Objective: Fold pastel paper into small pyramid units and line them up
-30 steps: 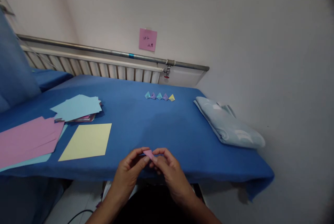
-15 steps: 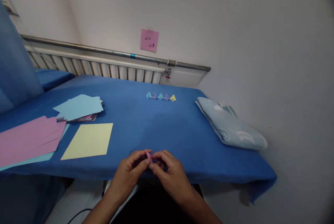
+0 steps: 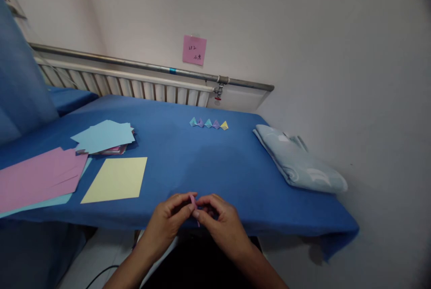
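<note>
A small folded piece of pink paper (image 3: 193, 201) is pinched between both hands at the near edge of the blue-covered table. My left hand (image 3: 170, 215) grips it from the left between thumb and fingers. From the right, my right hand (image 3: 219, 219) holds it with thumb and index finger, the other fingers curled under. Part of the paper is hidden behind my fingertips. Farther back lies a row of several small folded paper pieces (image 3: 208, 123) in blue, purple and yellow. A yellow paper sheet (image 3: 116, 179) lies flat to the left of my hands.
On the left are a stack of paper topped with light blue sheets (image 3: 105, 136) and pink sheets (image 3: 40, 179). A folded pale blue blanket (image 3: 299, 158) rests at the right. Behind the blue cloth (image 3: 161, 122) stand a radiator (image 3: 134, 86) and a pipe (image 3: 128, 63).
The pink paper has turned slightly in my fingers, and a strip of it now shows below my thumbs. The camera view has shifted a little.
</note>
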Demonstrator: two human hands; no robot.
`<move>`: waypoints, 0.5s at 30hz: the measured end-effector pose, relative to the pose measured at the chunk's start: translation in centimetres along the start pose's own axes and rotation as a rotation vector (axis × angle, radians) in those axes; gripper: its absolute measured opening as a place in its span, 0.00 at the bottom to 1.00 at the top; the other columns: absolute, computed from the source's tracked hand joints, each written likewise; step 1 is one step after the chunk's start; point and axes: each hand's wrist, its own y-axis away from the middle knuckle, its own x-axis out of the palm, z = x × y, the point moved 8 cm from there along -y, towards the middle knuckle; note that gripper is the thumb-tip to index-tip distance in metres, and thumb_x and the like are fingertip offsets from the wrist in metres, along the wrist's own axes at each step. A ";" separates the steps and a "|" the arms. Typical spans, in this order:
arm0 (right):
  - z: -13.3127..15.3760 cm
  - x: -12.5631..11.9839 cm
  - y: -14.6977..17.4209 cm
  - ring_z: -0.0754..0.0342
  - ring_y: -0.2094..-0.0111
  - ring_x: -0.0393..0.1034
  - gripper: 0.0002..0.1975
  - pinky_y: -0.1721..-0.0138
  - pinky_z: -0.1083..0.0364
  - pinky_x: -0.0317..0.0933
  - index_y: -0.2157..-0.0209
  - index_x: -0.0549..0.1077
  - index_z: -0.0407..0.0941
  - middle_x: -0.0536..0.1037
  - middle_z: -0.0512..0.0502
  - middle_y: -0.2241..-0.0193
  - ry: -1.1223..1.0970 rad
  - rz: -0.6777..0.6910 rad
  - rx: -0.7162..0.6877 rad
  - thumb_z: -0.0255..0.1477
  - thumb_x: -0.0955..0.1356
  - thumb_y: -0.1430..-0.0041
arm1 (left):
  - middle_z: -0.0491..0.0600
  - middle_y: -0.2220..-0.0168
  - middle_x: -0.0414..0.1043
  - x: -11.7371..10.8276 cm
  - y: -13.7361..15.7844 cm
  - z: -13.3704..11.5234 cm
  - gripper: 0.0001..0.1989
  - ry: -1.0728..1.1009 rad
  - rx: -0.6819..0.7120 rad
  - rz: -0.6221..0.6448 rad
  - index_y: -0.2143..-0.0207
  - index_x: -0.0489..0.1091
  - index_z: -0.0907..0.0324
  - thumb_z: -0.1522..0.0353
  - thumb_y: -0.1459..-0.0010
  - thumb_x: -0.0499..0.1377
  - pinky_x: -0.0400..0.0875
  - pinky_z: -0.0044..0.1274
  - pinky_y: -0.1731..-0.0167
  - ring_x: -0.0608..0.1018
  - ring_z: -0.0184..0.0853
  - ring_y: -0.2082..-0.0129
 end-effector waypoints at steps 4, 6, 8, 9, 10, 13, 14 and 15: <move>-0.2 0.0 0.0 0.60 0.75 0.65 0.04 0.71 0.59 0.58 0.69 0.76 0.44 0.72 0.52 0.74 -0.033 0.005 0.011 0.26 0.69 0.49 | 0.47 0.53 0.75 -0.1 0.0 0.0 0.13 -0.007 0.009 0.007 0.59 0.76 0.52 0.61 0.46 0.58 0.64 0.30 0.49 0.74 0.38 0.52; -0.4 0.0 0.0 0.60 0.74 0.65 0.05 0.71 0.59 0.59 0.68 0.76 0.44 0.72 0.52 0.74 -0.048 0.006 0.017 0.27 0.69 0.49 | 0.47 0.52 0.74 -0.2 0.0 0.0 0.13 -0.011 0.018 0.008 0.58 0.75 0.51 0.61 0.46 0.58 0.64 0.30 0.48 0.74 0.38 0.52; -0.7 0.1 -0.1 0.59 0.73 0.66 0.05 0.70 0.59 0.60 0.68 0.76 0.44 0.73 0.51 0.73 -0.063 0.012 0.021 0.27 0.69 0.49 | 0.47 0.52 0.74 -0.2 -0.1 0.0 0.14 -0.024 0.024 0.007 0.58 0.75 0.51 0.61 0.46 0.58 0.64 0.30 0.48 0.74 0.38 0.52; -0.8 0.1 -0.1 0.59 0.73 0.66 0.05 0.70 0.59 0.60 0.68 0.76 0.44 0.73 0.51 0.73 -0.066 0.013 0.021 0.28 0.69 0.49 | 0.47 0.52 0.75 -0.3 -0.1 0.0 0.14 -0.032 0.025 0.005 0.58 0.75 0.51 0.61 0.46 0.58 0.64 0.30 0.48 0.74 0.38 0.52; -0.8 0.1 -0.1 0.59 0.73 0.67 0.05 0.69 0.59 0.61 0.68 0.76 0.44 0.74 0.51 0.73 -0.065 0.013 0.018 0.28 0.69 0.49 | 0.47 0.53 0.75 -0.3 -0.1 0.0 0.14 -0.039 0.026 0.004 0.58 0.75 0.51 0.61 0.46 0.58 0.64 0.31 0.48 0.74 0.38 0.52; -0.7 0.1 0.0 0.58 0.71 0.68 0.05 0.68 0.59 0.62 0.68 0.76 0.44 0.74 0.51 0.72 -0.050 0.017 0.002 0.28 0.69 0.48 | 0.47 0.53 0.75 -0.3 -0.1 -0.1 0.14 -0.056 0.025 0.001 0.58 0.75 0.51 0.61 0.46 0.58 0.64 0.31 0.48 0.74 0.38 0.52; -0.6 0.1 0.0 0.58 0.71 0.68 0.05 0.68 0.59 0.62 0.68 0.76 0.44 0.75 0.51 0.71 -0.043 0.020 -0.005 0.28 0.68 0.47 | 0.47 0.54 0.75 -0.3 -0.1 -0.1 0.14 -0.060 0.026 -0.004 0.58 0.75 0.51 0.61 0.46 0.58 0.64 0.31 0.48 0.74 0.38 0.52; -0.5 0.1 0.0 0.58 0.70 0.69 0.05 0.68 0.59 0.62 0.67 0.75 0.44 0.75 0.50 0.71 -0.030 0.022 -0.016 0.28 0.67 0.46 | 0.47 0.54 0.76 -0.3 -0.1 -0.2 0.14 -0.066 0.029 -0.009 0.58 0.75 0.51 0.61 0.46 0.58 0.65 0.31 0.49 0.75 0.38 0.52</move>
